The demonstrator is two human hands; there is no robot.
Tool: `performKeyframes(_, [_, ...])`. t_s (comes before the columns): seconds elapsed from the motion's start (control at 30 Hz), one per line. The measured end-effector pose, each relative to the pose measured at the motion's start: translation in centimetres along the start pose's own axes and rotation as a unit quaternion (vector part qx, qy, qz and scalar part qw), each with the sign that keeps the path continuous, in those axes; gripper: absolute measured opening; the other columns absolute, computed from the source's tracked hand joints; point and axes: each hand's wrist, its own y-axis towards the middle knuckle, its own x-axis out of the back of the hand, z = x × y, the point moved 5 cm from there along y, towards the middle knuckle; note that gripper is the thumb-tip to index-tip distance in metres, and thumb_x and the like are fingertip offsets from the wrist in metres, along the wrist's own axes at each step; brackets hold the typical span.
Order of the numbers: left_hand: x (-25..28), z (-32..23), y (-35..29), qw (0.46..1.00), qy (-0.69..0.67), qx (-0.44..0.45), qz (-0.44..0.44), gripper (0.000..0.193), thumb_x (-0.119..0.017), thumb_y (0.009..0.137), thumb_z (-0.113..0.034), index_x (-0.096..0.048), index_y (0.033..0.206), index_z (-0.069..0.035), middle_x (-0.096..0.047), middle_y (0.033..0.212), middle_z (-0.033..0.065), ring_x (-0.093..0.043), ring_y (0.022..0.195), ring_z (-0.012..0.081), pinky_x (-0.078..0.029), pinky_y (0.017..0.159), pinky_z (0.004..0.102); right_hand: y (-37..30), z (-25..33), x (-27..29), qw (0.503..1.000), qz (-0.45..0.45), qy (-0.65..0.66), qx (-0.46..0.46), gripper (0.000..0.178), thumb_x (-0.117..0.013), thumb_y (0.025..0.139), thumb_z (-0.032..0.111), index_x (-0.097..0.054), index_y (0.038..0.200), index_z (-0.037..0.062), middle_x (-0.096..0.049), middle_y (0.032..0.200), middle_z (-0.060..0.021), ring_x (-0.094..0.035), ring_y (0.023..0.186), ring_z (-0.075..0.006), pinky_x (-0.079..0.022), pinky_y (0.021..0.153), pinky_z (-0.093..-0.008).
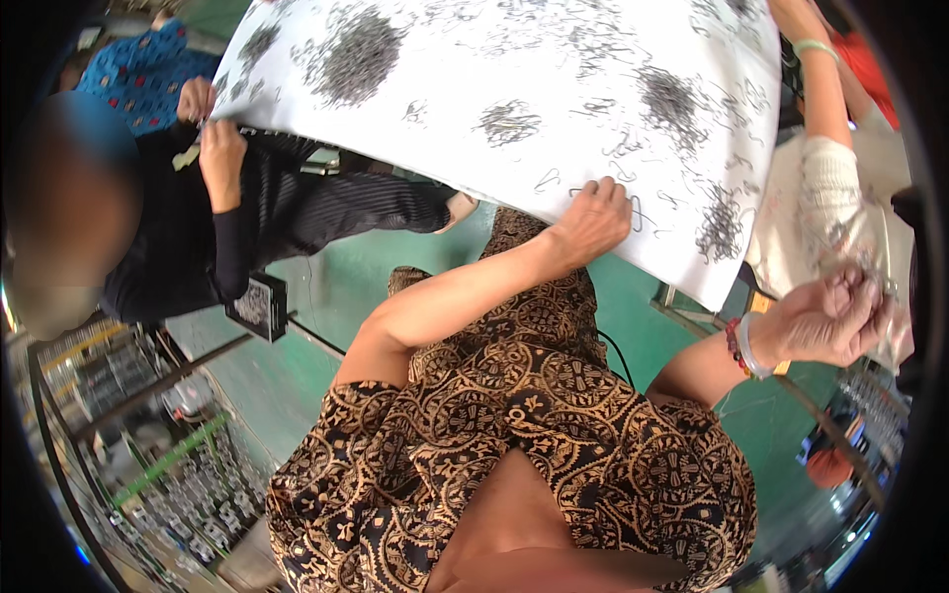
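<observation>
light: bright, even daylight | glare: mild washout on white table top [514,69] | shadows: soft, faint | edges: strong fisheye bending, black vignette corners | blur: upper-left rim softened, centre sharp

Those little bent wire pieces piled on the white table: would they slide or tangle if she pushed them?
Probably both. The wire pieces look thin and hooked, so heaps likely snag together. Loose ones near her left hand seem light and should slide easily on the white table.

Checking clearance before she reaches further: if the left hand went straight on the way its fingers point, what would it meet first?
The left hand already rests on the white table sheet, fingers pointing up across it. Going on, it would likely first meet the loose small wire hooks at its fingertips, then a denser dark pile beyond.
</observation>
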Motion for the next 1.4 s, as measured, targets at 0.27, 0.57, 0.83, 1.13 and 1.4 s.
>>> performKeyframes(0.27, [3.4, 5.5, -4.0, 0.982, -0.020, 0.160, -0.100, 0.021, -0.062, 0.075, -0.003, -0.058, 0.095, -0.002, -0.056, 0.091, 0.0114, -0.057, 0.089, 0.0271, -0.054, 0.071, 0.0339, -0.1, -0.3, -0.8, 0.999, 0.043, 0.017, -0.017, 0.029, -0.062, 0.083, -0.009, -0.057, 0.111, -0.0024, -0.063, 0.081, -0.0130, -0.054, 0.066, -0.0195, -0.044, 0.061, -0.0276])
performKeyframes(0.57, [4.8, 6.9, -4.1, 0.961, -0.125, 0.120, -0.215, 0.019, -0.067, 0.081, -0.006, -0.067, 0.100, -0.004, -0.063, 0.093, 0.0084, -0.059, 0.090, 0.0277, -0.052, 0.077, 0.0395, -3.0, -0.2, -4.5, 0.998, 0.050, -0.026, -0.002, 0.043, -0.066, 0.081, -0.010, -0.052, 0.121, -0.0071, -0.068, 0.082, -0.0153, -0.058, 0.058, -0.0145, -0.043, 0.050, -0.0229])
performKeyframes(0.83, [2.2, 2.5, 2.0, 0.979, -0.148, -0.081, -0.113, 0.019, -0.064, 0.075, -0.003, -0.067, 0.093, -0.007, -0.060, 0.089, 0.0046, -0.058, 0.090, 0.0226, -0.054, 0.075, 0.0318, -2.8, 0.4, -3.4, 0.998, 0.055, -0.036, 0.004, 0.043, -0.065, 0.082, -0.010, -0.052, 0.123, -0.0061, -0.067, 0.081, -0.0131, -0.058, 0.061, -0.0137, -0.042, 0.049, -0.0229])
performKeyframes(1.13, [0.2, 0.1, 2.4, 0.992, -0.089, -0.059, -0.063, 0.014, -0.060, 0.075, 0.000, -0.056, 0.089, -0.002, -0.054, 0.090, 0.0106, -0.056, 0.090, 0.0262, -0.054, 0.073, 0.0330, -2.7, 0.0, -2.6, 0.998, 0.052, -0.013, -0.017, 0.040, -0.065, 0.083, -0.009, -0.053, 0.122, -0.0052, -0.068, 0.084, -0.0144, -0.058, 0.062, -0.0145, -0.041, 0.048, -0.0241])
performKeyframes(1.4, [2.7, 2.5, 2.5, 0.965, -0.190, -0.023, -0.178, 0.022, -0.056, 0.080, 0.000, -0.057, 0.102, 0.000, -0.056, 0.097, 0.0154, -0.056, 0.096, 0.0311, -0.053, 0.080, 0.0373, -2.8, -0.4, -1.5, 0.999, 0.034, -0.027, -0.014, 0.042, -0.062, 0.084, -0.010, -0.052, 0.125, -0.0080, -0.064, 0.083, -0.0105, -0.054, 0.063, -0.0117, -0.045, 0.056, -0.0242])
